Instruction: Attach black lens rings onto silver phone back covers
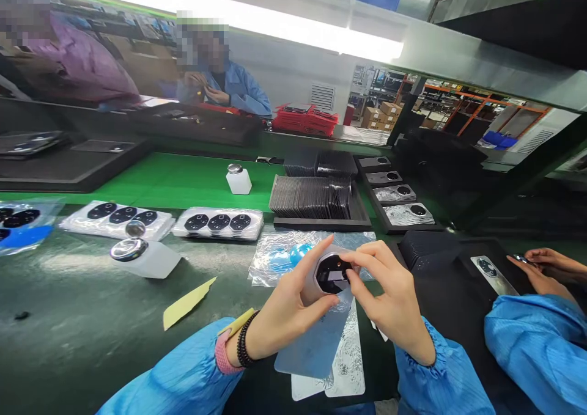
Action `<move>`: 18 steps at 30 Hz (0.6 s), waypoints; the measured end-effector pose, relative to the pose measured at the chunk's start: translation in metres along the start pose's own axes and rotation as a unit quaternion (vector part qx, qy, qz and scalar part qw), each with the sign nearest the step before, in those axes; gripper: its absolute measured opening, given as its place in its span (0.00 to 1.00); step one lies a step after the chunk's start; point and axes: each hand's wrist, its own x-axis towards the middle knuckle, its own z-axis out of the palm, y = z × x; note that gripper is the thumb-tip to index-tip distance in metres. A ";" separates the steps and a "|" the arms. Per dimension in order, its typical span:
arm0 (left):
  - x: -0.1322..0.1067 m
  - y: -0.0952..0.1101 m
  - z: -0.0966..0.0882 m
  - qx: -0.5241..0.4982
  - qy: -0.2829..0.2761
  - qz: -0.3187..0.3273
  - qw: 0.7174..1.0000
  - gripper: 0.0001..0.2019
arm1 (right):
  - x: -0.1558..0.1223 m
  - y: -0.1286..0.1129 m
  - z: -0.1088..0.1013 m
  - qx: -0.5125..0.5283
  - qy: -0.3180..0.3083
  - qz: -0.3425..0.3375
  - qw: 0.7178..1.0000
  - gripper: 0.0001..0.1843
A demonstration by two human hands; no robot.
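1. The left hand (293, 305) is grasping a thin grey-blue panel (316, 348) near its upper end; thumb and index finger are spreading wide, the thumb lying just below the dark round piece (329, 274) and the index finger stretching up beside it.
2. The right hand (389, 283) is pinching at the right edge of that round piece, thumb and index finger almost meeting; whether a separate small part is sitting between them, I cannot tell. Its other fingers are curling loosely.
3. The panel is hanging tilted between both hands, above the dark green bench (114, 341), its lower end overlapping two silvery panels (351, 354).
4. Behind the hands, a clear plastic bag (263, 262) is lying flat, and a black tray (321, 224) is holding a row of upright dark sheets (312, 196).
5. Left of the hands, a yellow slip (188, 304) is lying near a white bottle (158, 261).
6. At far right, a co-worker's hands (543, 274) are holding a small item.
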 end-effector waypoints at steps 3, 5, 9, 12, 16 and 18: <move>0.001 0.000 0.000 0.001 -0.010 0.003 1.000 0.34 | 0.000 -0.001 -0.003 0.044 -0.020 0.034 0.998 0.09; 0.001 0.000 0.000 0.000 -0.024 0.001 1.000 0.35 | 0.001 0.000 -0.005 0.067 -0.034 0.053 0.996 0.08; 0.001 0.001 0.000 0.010 -0.037 -0.006 0.999 0.36 | 0.001 0.001 -0.006 0.084 -0.045 0.096 0.991 0.06; 0.001 0.002 0.000 0.015 -0.031 -0.006 0.999 0.35 | 0.001 0.002 -0.006 0.099 -0.046 0.116 0.987 0.04; 0.002 0.002 -0.001 0.014 -0.041 -0.022 0.999 0.35 | 0.002 0.002 -0.007 0.106 -0.059 0.124 0.985 0.04; 0.002 0.003 -0.001 0.016 -0.044 -0.020 0.999 0.34 | 0.004 0.002 -0.007 0.110 -0.066 0.123 0.984 0.04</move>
